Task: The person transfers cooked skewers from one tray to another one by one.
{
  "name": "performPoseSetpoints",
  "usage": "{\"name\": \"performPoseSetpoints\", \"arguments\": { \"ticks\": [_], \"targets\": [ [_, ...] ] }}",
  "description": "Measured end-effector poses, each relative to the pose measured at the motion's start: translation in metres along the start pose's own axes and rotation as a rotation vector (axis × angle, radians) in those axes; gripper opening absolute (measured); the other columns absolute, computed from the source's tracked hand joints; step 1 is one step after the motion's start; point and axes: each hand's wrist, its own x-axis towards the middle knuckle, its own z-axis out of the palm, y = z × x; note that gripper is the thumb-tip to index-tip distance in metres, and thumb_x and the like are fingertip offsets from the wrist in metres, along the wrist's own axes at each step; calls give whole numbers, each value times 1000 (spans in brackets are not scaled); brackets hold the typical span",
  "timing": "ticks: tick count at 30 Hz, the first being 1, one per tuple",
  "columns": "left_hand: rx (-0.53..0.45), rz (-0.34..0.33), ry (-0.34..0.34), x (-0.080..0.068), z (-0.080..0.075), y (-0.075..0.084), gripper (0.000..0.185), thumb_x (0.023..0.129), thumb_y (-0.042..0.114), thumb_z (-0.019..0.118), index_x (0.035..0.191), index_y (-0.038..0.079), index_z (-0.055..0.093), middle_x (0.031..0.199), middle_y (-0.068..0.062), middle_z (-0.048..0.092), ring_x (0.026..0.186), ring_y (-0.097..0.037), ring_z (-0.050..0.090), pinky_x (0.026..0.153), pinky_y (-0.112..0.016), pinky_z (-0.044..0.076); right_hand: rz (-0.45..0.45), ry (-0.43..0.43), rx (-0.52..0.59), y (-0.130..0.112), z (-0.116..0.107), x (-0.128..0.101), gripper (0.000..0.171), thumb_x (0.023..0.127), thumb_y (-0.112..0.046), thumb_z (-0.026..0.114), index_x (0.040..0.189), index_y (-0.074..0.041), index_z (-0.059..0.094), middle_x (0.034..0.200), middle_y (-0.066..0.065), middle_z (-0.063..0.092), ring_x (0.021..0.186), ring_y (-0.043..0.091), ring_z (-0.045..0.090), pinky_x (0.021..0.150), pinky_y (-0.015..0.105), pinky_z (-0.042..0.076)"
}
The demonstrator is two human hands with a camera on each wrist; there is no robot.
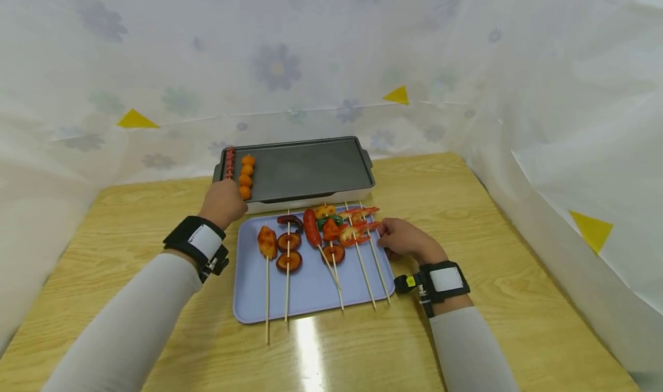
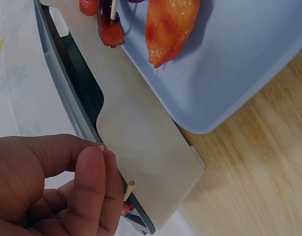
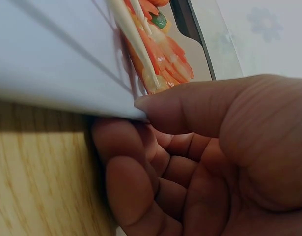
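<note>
My left hand [image 1: 224, 203] is at the front left corner of the black grill plate [image 1: 311, 170]. It pinches the stick end [image 2: 100, 147] of the orange-ball skewer [image 1: 246, 176], which lies on the plate beside a red sausage skewer [image 1: 229, 162]. A second stick end [image 2: 129, 187] pokes out just below my fingers [image 2: 92, 172]. My right hand [image 1: 406, 239] grips the right edge of the blue tray [image 1: 311, 288], with the thumb [image 3: 190, 105] on top and the fingers curled underneath. Shrimp skewers [image 1: 357, 231] lie right next to it.
The tray holds several more skewers: a glazed meat piece [image 1: 267, 241], mushroom slices [image 1: 289, 251], a sausage [image 1: 312, 228] and vegetables. The wooden table [image 1: 518, 254] is walled in by flowered white sheeting [image 1: 331, 64] at the back and right.
</note>
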Motion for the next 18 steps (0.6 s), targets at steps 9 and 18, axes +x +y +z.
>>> {"name": "performPoseSetpoints", "arguments": {
  "ticks": [9,18],
  "targets": [
    [-69,-10,-43,3,2,-9,33,79,-2,58,52,10,43,52,1,32,47,-15,34,46,-26,29,1,2,4,0,0,-1,10,93,-3,55,102,0,51,81,13,55,65,22,56,56,31,46],
    [-226,85,21,-6,6,-16,30,81,-1,53,55,11,43,51,2,31,45,-13,28,47,-28,24,11,8,-1,-2,0,-2,11,93,-4,56,102,0,51,82,13,56,66,22,57,56,31,46]
  ]
}}
